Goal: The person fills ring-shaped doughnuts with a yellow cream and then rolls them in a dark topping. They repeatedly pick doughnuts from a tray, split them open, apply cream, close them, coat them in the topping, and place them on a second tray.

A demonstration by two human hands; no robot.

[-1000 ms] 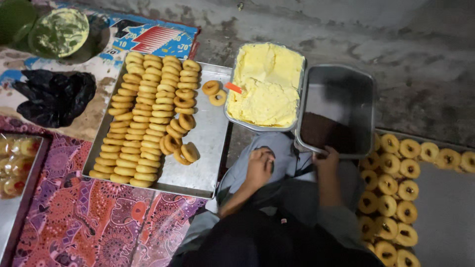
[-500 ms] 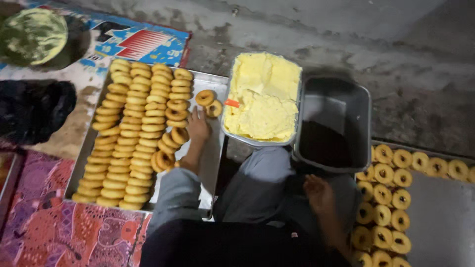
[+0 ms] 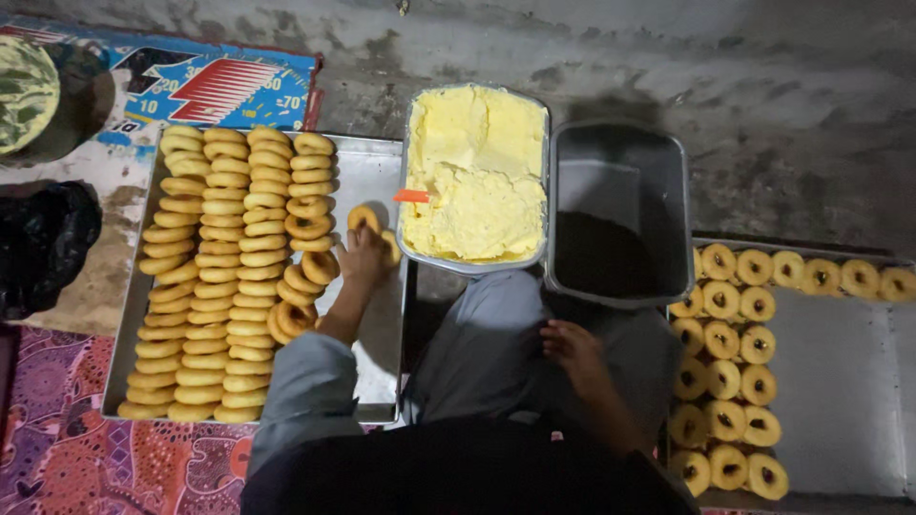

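Observation:
My left hand reaches onto a metal tray and lies on two loose ring pastries; whether the fingers grip one is unclear. Rows of plain ring pastries fill the tray's left part. My right hand rests on my grey-trousered leg, fingers loosely curled, holding nothing. In front of my knees stand a tub of yellow cream with an orange tool stuck in it and a dark grey tub with a dark filling at its bottom.
A second metal tray at the right carries filled ring pastries along its left side and far edge. At the left are a black bag, a green bowl, printed cardboard and a patterned cloth. Beyond lies a concrete floor.
My left hand left my knee and went forward onto the tray to the loose rings. My right hand stayed on my leg. The camera moved closer to the tubs.

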